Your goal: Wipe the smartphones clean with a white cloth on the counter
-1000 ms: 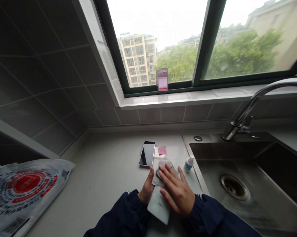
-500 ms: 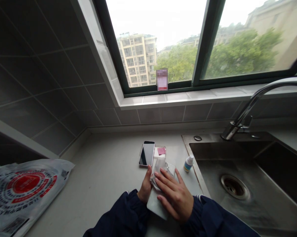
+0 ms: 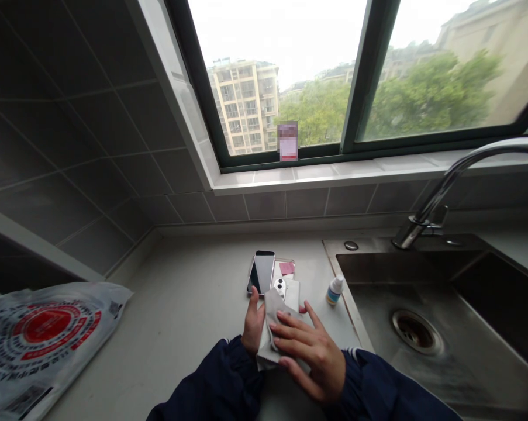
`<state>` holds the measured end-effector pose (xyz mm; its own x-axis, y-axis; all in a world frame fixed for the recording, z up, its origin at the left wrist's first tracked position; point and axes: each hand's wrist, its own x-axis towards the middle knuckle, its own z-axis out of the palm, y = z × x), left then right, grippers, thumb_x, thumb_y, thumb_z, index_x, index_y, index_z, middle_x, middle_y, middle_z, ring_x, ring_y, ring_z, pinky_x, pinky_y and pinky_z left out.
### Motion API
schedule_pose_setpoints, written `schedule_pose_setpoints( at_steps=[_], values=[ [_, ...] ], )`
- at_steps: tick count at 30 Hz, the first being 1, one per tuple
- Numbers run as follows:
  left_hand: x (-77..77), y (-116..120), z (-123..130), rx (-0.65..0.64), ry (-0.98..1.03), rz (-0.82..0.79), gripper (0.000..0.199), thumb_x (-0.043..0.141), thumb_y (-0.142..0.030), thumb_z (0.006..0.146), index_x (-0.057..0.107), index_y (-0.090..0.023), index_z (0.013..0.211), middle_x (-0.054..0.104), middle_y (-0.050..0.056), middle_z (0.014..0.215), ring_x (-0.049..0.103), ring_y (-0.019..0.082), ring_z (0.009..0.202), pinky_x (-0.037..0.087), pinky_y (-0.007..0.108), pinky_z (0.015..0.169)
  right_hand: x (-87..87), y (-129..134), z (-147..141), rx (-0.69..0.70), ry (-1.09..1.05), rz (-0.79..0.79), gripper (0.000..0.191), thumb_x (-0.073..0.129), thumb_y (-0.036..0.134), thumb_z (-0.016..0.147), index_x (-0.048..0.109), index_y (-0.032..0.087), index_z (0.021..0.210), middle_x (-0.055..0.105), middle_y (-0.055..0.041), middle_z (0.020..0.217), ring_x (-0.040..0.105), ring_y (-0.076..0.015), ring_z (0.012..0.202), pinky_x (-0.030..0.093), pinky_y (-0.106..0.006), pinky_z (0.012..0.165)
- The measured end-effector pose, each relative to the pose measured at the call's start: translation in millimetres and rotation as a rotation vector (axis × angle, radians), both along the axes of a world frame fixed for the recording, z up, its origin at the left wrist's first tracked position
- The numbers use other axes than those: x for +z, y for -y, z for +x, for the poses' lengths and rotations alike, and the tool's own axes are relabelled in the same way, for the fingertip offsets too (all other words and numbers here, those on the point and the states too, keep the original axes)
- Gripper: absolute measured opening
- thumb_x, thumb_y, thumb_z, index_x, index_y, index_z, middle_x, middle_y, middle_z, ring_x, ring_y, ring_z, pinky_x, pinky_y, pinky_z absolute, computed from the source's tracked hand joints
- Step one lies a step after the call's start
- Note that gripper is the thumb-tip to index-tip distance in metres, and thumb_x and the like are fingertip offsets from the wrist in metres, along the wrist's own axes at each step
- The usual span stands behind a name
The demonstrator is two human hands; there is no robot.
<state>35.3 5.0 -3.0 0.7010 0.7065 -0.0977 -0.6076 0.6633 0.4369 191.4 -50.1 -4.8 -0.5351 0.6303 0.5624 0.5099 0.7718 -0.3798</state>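
Observation:
A white phone [image 3: 293, 292] lies back up in my left hand [image 3: 251, 328], its round camera lenses uncovered near the top. The left thumb runs along the phone's left side, and the other fingers are hidden beneath it. Over the lower part of the phone's back is a thin grey cloth [image 3: 273, 318] with a jagged edge. My right hand [image 3: 314, 351] presses this cloth down with its fingers laid across it. Just beyond, a second phone [image 3: 262, 272] rests screen up, partly over a clear case [image 3: 290, 262] bearing a pink square [image 3: 286, 268].
A small white-capped bottle [image 3: 334, 291] stands right of the hands, near the edge of the steel sink [image 3: 364, 292]. The faucet [image 3: 430, 199] arches over the sink. At far left, a printed plastic bag [image 3: 48, 339] lies on the counter [image 3: 180, 292].
The right hand and cloth have slid down the phone toward me, uncovering the lenses and upper back. The cloth now spreads over the lower part. Both hands stay at nearly the same place.

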Motion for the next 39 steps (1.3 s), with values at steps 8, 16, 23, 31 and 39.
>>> schedule_pose_setpoints(
  at_steps=[8, 16, 23, 31, 39],
  values=[
    [-0.5, 0.9, 0.6, 0.068, -0.032, -0.065, 0.093, 0.030, -0.080, 0.080, 0.058, -0.002, 0.123, 0.070, 0.022, 0.103, 0.063, 0.035, 0.105, 0.035, 0.046, 0.103, -1.9, -0.8, -0.5, -0.002, -0.094, 0.053, 0.019, 0.058, 0.017, 0.089, 0.063, 0.021, 0.107, 0.068, -0.0063, 0.121, 0.055, -0.0211, 0.125, 0.011, -0.051, 0.120],
    [-2.2, 1.7, -0.3, 0.077, 0.008, -0.084, 0.087, 0.036, -0.074, 0.083, 0.054, -0.003, 0.129, 0.068, 0.023, 0.107, 0.063, 0.035, 0.105, 0.040, 0.046, 0.099, -12.0, -2.6, -5.1, -0.029, -0.031, 0.142, 0.028, 0.063, 0.021, 0.089, 0.060, 0.017, 0.116, 0.065, -0.0101, 0.125, 0.053, -0.0236, 0.127, 0.017, -0.052, 0.119],
    [0.3, 0.8, 1.0, 0.105, -0.001, -0.123, 0.088, 0.033, -0.075, 0.084, 0.051, -0.003, 0.131, 0.067, 0.023, 0.109, 0.063, 0.035, 0.106, 0.037, 0.046, 0.101, -12.2, -4.0, -1.6, 0.012, 0.006, 0.098, 0.032, 0.063, 0.034, 0.091, 0.059, 0.017, 0.117, 0.063, -0.0120, 0.128, 0.048, -0.0237, 0.132, 0.014, -0.051, 0.120],
    [0.7, -1.1, 0.4, 0.101, -0.032, -0.118, 0.088, 0.035, -0.075, 0.083, 0.053, -0.003, 0.129, 0.068, 0.023, 0.108, 0.061, 0.037, 0.108, 0.037, 0.049, 0.102, -9.6, -4.7, -1.9, 0.037, -0.011, -0.007, 0.032, 0.062, 0.038, 0.090, 0.057, 0.018, 0.114, 0.061, -0.0140, 0.130, 0.048, -0.0247, 0.132, 0.011, -0.050, 0.119],
    [3.9, 0.8, 1.1, 0.091, -0.003, -0.113, 0.089, 0.032, -0.075, 0.084, 0.054, -0.002, 0.129, 0.068, 0.023, 0.108, 0.062, 0.036, 0.108, 0.036, 0.047, 0.102, -12.2, -3.5, -3.5, 0.025, 0.041, 0.055, 0.028, 0.062, 0.032, 0.088, 0.059, 0.018, 0.112, 0.060, -0.0115, 0.132, 0.045, -0.0255, 0.134, 0.006, -0.054, 0.119]
  ],
)
